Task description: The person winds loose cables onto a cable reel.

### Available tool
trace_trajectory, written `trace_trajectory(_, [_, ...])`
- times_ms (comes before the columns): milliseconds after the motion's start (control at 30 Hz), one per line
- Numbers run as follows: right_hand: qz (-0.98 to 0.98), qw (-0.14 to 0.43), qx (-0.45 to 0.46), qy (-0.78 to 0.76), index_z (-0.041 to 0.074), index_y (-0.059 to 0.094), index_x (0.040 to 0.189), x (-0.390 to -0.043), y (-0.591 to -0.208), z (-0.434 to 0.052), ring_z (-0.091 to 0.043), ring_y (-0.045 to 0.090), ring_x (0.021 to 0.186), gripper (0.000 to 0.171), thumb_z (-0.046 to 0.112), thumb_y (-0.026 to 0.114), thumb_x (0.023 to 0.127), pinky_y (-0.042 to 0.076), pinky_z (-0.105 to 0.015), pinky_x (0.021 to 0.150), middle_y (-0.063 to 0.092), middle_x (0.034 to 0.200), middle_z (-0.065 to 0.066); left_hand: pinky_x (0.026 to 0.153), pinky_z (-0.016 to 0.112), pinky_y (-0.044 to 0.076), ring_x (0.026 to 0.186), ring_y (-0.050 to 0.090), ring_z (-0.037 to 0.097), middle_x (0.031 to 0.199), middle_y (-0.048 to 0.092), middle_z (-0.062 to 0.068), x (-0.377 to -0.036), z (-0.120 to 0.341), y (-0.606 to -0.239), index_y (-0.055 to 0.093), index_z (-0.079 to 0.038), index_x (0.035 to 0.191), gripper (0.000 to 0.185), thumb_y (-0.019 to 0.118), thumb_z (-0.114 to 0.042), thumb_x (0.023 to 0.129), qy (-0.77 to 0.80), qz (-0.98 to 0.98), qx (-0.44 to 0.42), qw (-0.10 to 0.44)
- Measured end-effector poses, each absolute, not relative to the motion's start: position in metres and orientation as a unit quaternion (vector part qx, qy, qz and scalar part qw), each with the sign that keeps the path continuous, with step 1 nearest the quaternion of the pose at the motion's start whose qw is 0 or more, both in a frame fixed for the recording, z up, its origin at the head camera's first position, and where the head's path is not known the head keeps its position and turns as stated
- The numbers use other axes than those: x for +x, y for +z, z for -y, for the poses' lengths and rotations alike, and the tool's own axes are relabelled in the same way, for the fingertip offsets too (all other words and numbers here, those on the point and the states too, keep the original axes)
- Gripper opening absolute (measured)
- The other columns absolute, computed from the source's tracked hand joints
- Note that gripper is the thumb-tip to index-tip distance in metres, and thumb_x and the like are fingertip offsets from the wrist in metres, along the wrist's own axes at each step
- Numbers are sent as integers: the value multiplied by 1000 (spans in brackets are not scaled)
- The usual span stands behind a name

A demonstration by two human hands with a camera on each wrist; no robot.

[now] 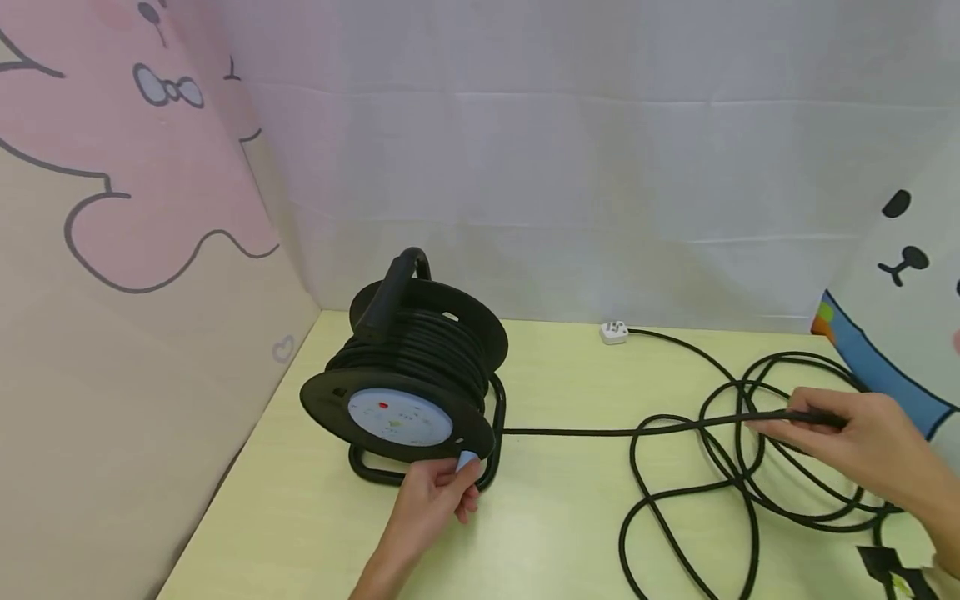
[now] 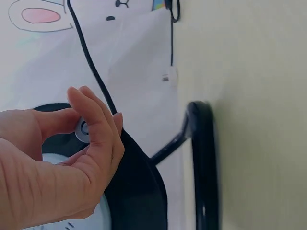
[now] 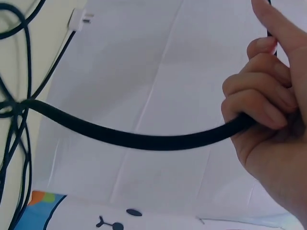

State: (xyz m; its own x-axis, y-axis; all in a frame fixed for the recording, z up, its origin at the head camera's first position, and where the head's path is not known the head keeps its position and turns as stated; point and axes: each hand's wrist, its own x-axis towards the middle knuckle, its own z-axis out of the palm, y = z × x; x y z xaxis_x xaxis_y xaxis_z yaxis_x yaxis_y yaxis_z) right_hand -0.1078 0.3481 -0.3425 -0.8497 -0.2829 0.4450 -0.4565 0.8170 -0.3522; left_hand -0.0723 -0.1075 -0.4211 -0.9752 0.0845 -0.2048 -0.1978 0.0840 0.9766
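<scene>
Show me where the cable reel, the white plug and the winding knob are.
cable reel (image 1: 408,367), head view, on its wound black cable.
white plug (image 1: 614,332), head view, on its body.
winding knob (image 2: 82,128), left wrist view, on its round end.

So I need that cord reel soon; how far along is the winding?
Much of the cord already sits wound on the reel. In hand: the left hand pinches the crank knob, and the right hand grips the cord. Left: several loose loops and the white plug lie on the table.
</scene>
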Motion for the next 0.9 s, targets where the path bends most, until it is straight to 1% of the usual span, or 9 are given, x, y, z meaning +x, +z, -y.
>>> trace_trajectory(133, [934, 190, 194, 234, 21, 55, 69, -108, -347, -365, 2, 31, 51, 40, 2, 90, 73, 26, -20, 47, 33, 60, 18, 53, 24, 57, 58, 63, 16, 70, 67, 6, -73, 118, -429, 69, 10, 93, 32, 68, -21, 101, 666, -735, -52, 114])
trace_trajectory(333, [937, 200, 180, 222, 19, 57, 68, -109, -351, -383, 3, 27, 50, 35, 10, 90, 76, 21, -22, 43, 33, 59, 18, 53, 24, 57, 58, 63, 15, 70, 67, 5, -76, 124, -433, 69, 11, 93, 34, 69, -22, 100, 662, -736, -59, 126])
trace_trajectory(400, [940, 201, 181, 207, 19, 57, 68, -110, -351, -386, 4, 27, 50, 35, 13, 91, 76, 21, -21, 44, 33, 59, 17, 54, 24, 57, 58, 63, 14, 70, 67, 4, -76, 124, -434, 69, 11, 93, 34, 68, -22, 100, 660, -737, -59, 130])
trace_trajectory(567, [947, 204, 169, 183, 17, 53, 65, -113, -347, -394, 3, 26, 50, 39, 16, 91, 76, 22, -20, 46, 33, 58, 14, 55, 24, 57, 58, 62, 13, 69, 66, 4, -77, 125, -435, 69, 12, 94, 34, 68, -22, 100, 660, -736, -61, 138])
trace_trajectory(667, [953, 192, 152, 179, 17, 52, 65, -112, -346, -399, 2, 26, 50, 41, 19, 90, 77, 21, -22, 45, 32, 58, 12, 55, 24, 58, 58, 62, 12, 70, 66, 4, -77, 126, -436, 69, 13, 94, 33, 68, -20, 100, 660, -736, -66, 137])
trace_trajectory(767, [959, 181, 144, 162, 17, 50, 65, -112, -345, -402, 1, 25, 50, 43, 26, 91, 77, 20, -24, 45, 31, 58, 11, 56, 24, 58, 59, 62, 11, 70, 66, 5, -77, 128, -437, 69, 13, 94, 33, 68, -19, 100, 659, -736, -68, 137])
trace_trajectory(833, [959, 190, 151, 149, 17, 49, 65, -115, -346, -407, 1, 24, 49, 46, 31, 92, 74, 19, -23, 45, 31, 57, 10, 56, 25, 58, 59, 62, 12, 71, 66, 5, -77, 129, -438, 69, 13, 94, 33, 68, -20, 100, 657, -738, -70, 137])
trace_trajectory(867, [957, 198, 156, 141, 18, 49, 65, -117, -347, -410, 1, 23, 49, 49, 39, 91, 74, 19, -23, 45, 30, 57, 11, 57, 25, 58, 60, 63, 12, 71, 67, 6, -77, 129, -439, 69, 13, 93, 34, 68, -20, 100, 656, -739, -71, 137])
trace_trajectory(900, [955, 207, 164, 136, 18, 47, 64, -119, -346, -413, 3, 22, 50, 52, 50, 87, 78, 18, -21, 45, 29, 57, 13, 57, 25, 59, 60, 63, 12, 71, 67, 5, -77, 130, -439, 69, 13, 93, 34, 68, -20, 100, 654, -741, -73, 136])
